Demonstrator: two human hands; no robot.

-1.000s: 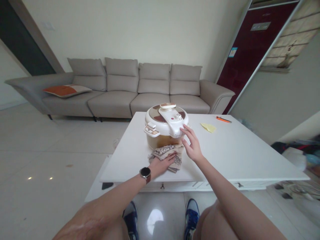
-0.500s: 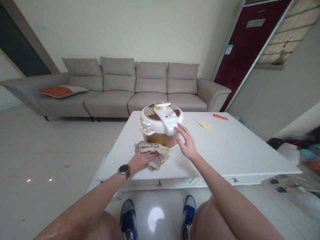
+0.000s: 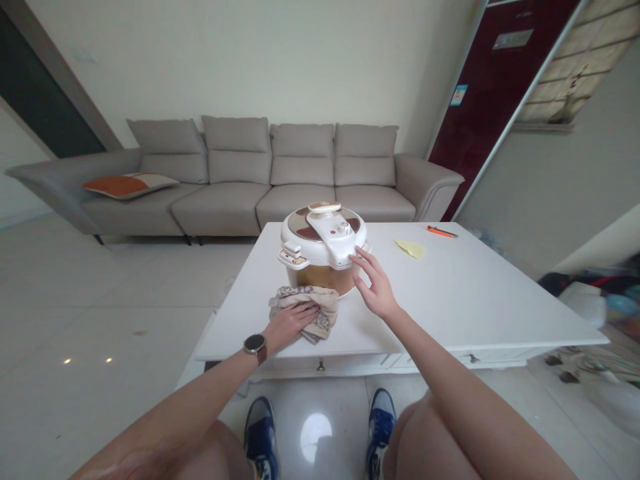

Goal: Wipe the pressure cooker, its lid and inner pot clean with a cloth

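While round cooker (image 3: 326, 257) stands on bench (image 3: 425, 303), crumpled cloth (image 3: 325, 308) lies by its near base; left hand (image 3: 291, 323) palm-down on cloth, grip unclear; right hand (image 3: 377, 290) unclenched, nearer cooker, which lies ahead-left, fingertips (image 3: 353, 259) at lid's (image 3: 296, 241) front edge.

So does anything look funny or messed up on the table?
Not much: I can't see any spill or break, and the cooker stands upright. The only slightly odd bits are a yellow scrap and a slim orange thing lying loose on the white table, to the cooker's right, as if left there.
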